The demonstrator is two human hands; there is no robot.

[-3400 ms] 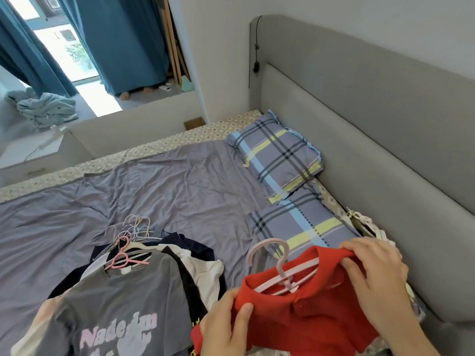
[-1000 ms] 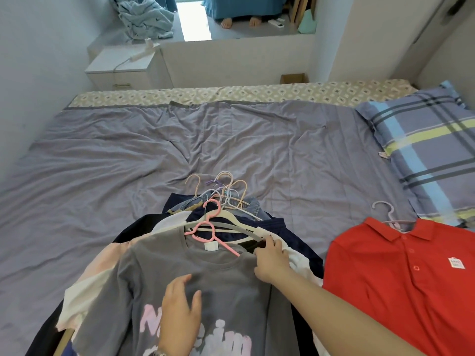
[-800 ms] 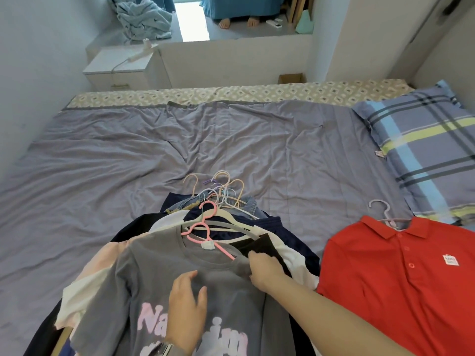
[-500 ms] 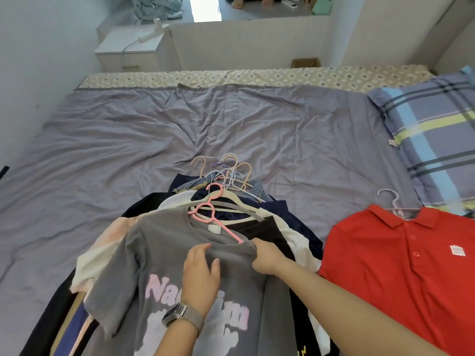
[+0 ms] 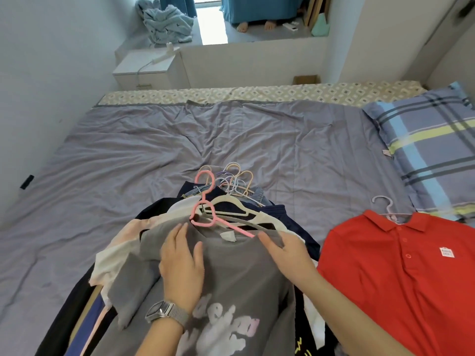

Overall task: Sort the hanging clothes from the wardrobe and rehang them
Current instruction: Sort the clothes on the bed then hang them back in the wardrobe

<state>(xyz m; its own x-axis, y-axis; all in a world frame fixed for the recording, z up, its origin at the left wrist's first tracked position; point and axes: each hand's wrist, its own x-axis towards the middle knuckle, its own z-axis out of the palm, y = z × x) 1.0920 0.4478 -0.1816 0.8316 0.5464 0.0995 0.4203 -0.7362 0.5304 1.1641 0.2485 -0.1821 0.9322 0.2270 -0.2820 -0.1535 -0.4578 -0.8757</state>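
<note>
The grey T-shirt hides most of the garments stacked beneath.

We see bed, grey-purple sheet; on it: pile of hangered clothes, red polo shirt beside pile, plaid pillow right.
</note>
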